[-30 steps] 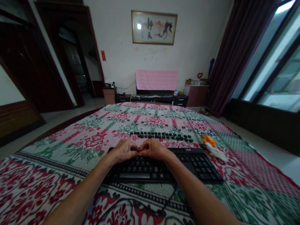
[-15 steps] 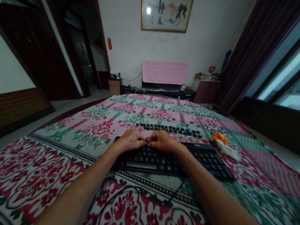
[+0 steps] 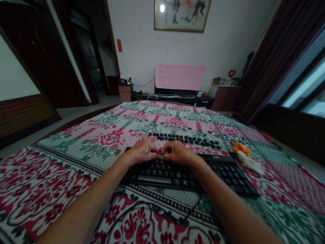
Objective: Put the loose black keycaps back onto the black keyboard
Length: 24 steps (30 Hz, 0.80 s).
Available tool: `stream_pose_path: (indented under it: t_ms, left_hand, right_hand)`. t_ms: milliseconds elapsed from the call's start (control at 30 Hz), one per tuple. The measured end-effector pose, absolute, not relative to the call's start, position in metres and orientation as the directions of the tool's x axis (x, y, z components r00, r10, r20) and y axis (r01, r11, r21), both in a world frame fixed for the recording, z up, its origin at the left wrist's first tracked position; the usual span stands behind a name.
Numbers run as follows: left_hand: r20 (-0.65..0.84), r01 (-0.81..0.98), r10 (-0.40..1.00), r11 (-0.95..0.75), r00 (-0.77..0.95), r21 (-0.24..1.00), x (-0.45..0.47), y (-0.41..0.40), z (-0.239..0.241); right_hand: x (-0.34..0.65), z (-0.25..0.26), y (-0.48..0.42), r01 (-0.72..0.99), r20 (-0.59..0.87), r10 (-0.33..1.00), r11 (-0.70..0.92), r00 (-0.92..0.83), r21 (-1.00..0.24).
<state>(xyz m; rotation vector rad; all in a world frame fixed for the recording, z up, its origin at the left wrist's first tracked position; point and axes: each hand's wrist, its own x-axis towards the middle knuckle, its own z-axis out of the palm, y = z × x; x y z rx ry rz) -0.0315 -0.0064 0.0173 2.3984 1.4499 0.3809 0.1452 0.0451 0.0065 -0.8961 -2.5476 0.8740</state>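
Your left hand (image 3: 142,151) and right hand (image 3: 177,152) are staying pinched together over the far side of the black keyboard (image 3: 167,173), which is lying on patterned cloth (image 3: 109,137). Whether they're gripping anything is unclear; your work is remaining there.

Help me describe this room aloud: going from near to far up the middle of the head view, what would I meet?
Black keyboard → loose black keys on the bedspread → pink cloth → framed picture on the wall.
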Motion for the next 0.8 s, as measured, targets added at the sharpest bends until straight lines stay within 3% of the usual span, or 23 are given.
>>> stream_pose_path:
  t_ms: [167, 500, 800]
  left_hand:
    - [0.051, 0.816, 0.910, -0.393, 0.411, 0.424, -0.029, -0.008, 0.020]
    - [0.065, 0.837, 0.957, -0.278, 0.282, 0.472, -0.025, -0.006, 0.012]
    - [0.035, 0.855, 0.985, -0.164, 0.169, 0.492, -0.020, -0.005, 0.012]
  right_hand:
    - [0.146, 0.005, 0.044, 0.436, 0.067, 0.641, 0.593, -0.765, -0.677]
    - [0.148, 0.007, 0.045, 0.394, 0.114, 0.575, 0.679, -0.810, -0.620]
    - [0.142, 0.009, 0.042, 0.517, 0.079, 0.664, 0.646, -0.744, -0.562]
